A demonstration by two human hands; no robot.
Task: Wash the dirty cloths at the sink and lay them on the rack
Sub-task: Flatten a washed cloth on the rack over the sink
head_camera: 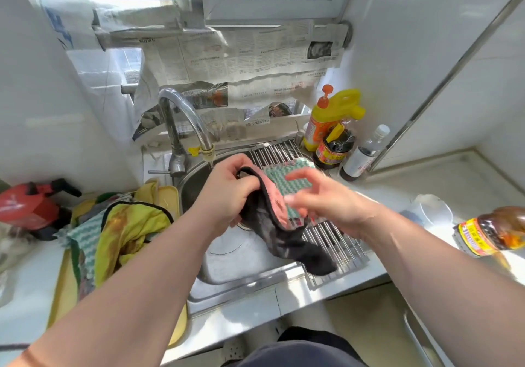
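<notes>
Over the sink (227,255), we work a grey-pink cloth (284,238).
Our left hand (227,193) grips it, right hand (326,199) spread loose; one green cloth (284,179) on the rack (335,238), stained pile (133,224) left.

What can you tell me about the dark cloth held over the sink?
The cloth looks soft and fleecy, dark grey on one face, pink on the other, with dark edging. The left hand grips its bunched top above the sink; the rest hangs down, its tail resting on the metal rack. The blurred right hand hovers beside it, fingers spread.
</notes>
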